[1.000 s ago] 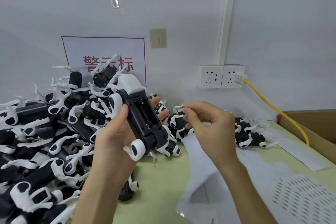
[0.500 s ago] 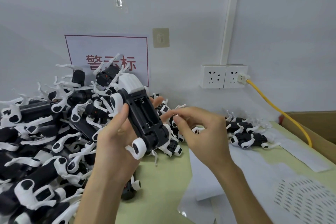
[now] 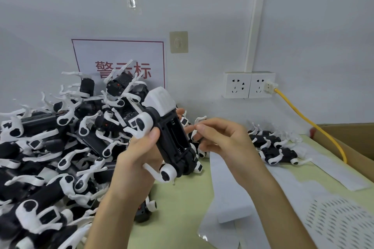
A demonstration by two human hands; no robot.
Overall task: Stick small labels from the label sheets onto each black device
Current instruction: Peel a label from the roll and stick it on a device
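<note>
Pale green surface (image 3: 178,224) right of the pile (image 3: 50,147): above it, left hand (image 3: 137,159) fingers wrap the black device (image 3: 172,143), seemingly light, stiff plastic best gripped mid-body, while right hand (image 3: 222,139) fingers pinch together, label indiscernible.

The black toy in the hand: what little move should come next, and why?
Probably the right hand brings its pinched fingertips across and presses onto the black toy. The left hand holds it belly-up, close by; any label is too small to see.
</note>
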